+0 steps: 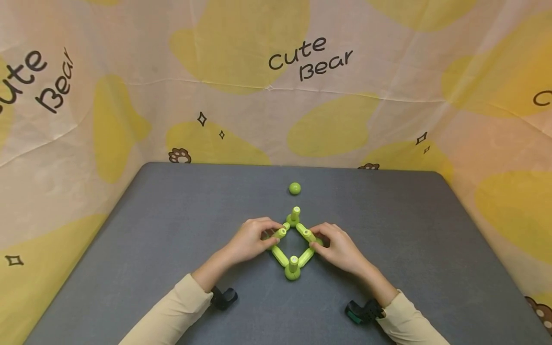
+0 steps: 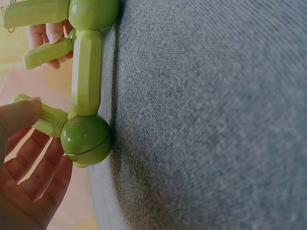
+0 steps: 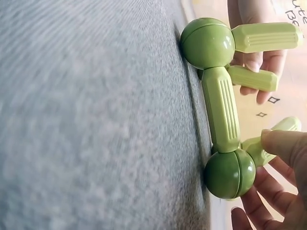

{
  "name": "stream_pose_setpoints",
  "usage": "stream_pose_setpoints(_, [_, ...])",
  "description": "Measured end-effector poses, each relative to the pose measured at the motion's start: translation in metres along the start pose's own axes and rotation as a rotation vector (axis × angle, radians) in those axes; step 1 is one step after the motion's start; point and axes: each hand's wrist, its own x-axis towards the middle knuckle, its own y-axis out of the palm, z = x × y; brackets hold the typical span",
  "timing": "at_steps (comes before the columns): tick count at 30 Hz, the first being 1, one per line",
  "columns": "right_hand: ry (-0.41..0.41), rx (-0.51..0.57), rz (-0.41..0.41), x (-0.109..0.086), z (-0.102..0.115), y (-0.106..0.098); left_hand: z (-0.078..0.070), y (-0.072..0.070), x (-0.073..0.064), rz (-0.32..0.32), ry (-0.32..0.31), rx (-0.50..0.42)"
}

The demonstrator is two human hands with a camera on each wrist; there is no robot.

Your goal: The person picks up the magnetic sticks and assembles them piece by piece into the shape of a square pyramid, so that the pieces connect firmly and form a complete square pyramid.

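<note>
A diamond-shaped frame of green toy rods and balls lies flat on the grey table, with a short rod standing up from each corner ball. My left hand [image 1: 250, 241] pinches the upright rod [image 1: 280, 233] at the left corner between thumb and fingers. That rod leans over its glossy corner ball [image 2: 86, 139] in the left wrist view. At the right corner, my right hand [image 1: 339, 247] pinches the matching upright rod [image 1: 308, 234], also tilted above its ball [image 3: 230, 175]. The near corner ball [image 1: 292, 273] and far corner ball [image 1: 292, 221] carry upright rods that neither hand touches.
One loose green ball [image 1: 295, 188] sits beyond the frame, toward the back of the grey table [image 1: 194, 196]. A patterned cloth [image 1: 241, 129] hangs behind the table and along its sides. Black wrist devices [image 1: 364, 311] are strapped below both hands.
</note>
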Motion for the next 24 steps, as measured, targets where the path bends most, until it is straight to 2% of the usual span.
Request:
stream_pose_setpoints(15, [-0.038,-0.035,0.024,0.0027,0.0033,0.0024,0.0009,0.0015,0.0012,-0.001,0.022,0.031])
stream_pose_setpoints(24, [-0.032,-0.049,0.043,0.0037,0.0051,0.0019,0.0029,0.0009,0.0011,0.031,0.012,0.043])
